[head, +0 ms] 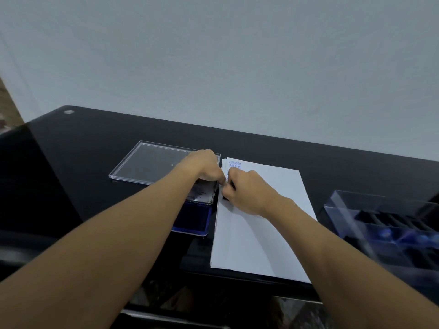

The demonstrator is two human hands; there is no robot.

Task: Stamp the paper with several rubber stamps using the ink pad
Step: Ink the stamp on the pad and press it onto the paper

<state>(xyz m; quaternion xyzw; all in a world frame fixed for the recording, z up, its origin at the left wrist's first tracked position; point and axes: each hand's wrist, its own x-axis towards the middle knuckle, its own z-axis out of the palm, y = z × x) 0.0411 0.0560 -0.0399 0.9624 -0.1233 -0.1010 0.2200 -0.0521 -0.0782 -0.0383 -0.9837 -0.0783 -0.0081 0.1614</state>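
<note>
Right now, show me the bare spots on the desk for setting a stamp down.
Widest: the desk left of the lid and ink pad. Also the strip behind the paper, by the wall. The gap between paper and case is narrow. Crowded: left hand and right hand meet at the paper's left edge, the right gripping a stamp.

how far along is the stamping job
Done: two blue AMENDED prints at the top of the paper. In hand: the right hand holds a black stamp down below them, left hand at the paper's edge. Left: the box seems to hold more stamps.
</note>
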